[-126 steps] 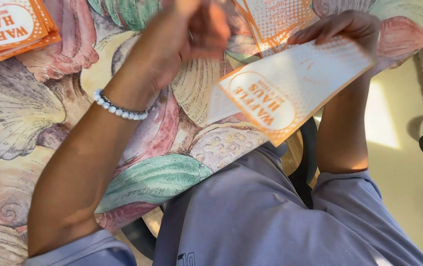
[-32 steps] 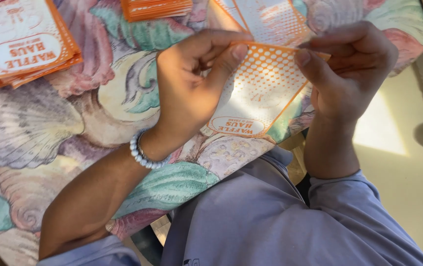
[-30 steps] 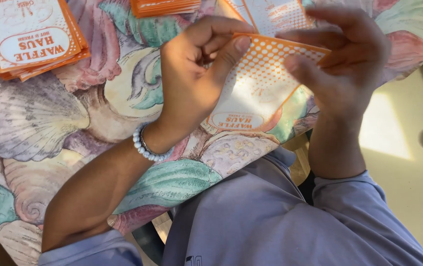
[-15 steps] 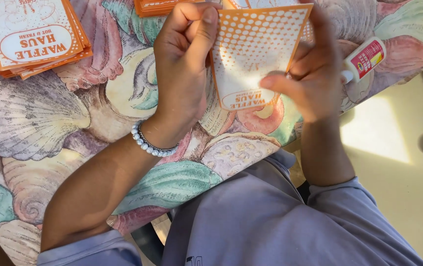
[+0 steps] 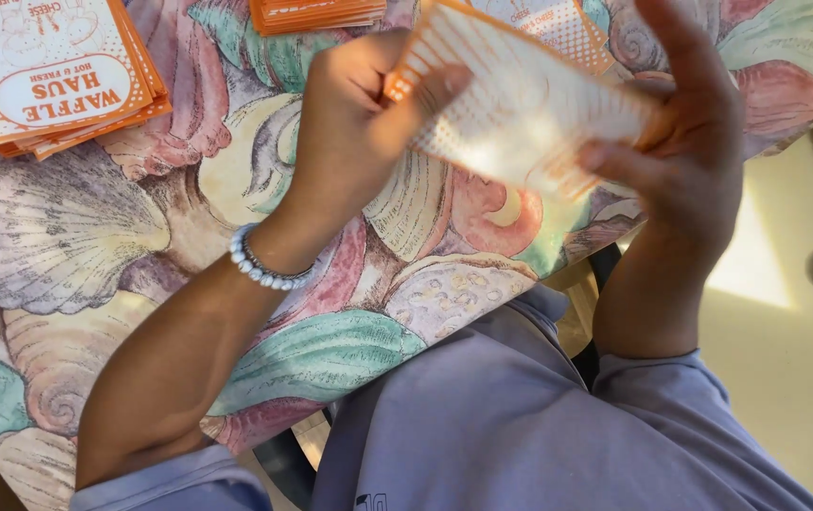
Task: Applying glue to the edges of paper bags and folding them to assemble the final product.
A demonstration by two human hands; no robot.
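Orange-and-white paper bag (image 5: pixel 520 114) between left hand (image 5: pixel 354 132) and right hand (image 5: pixel 695 142)

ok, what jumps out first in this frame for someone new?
Top centre, the left hand and right hand hold an orange-and-white paper sleeve between them, blurred. Under them lies a seashell-patterned tablecloth, with a stack of matching orange sleeves at top left. A pale bead bracelet circles the left wrist.
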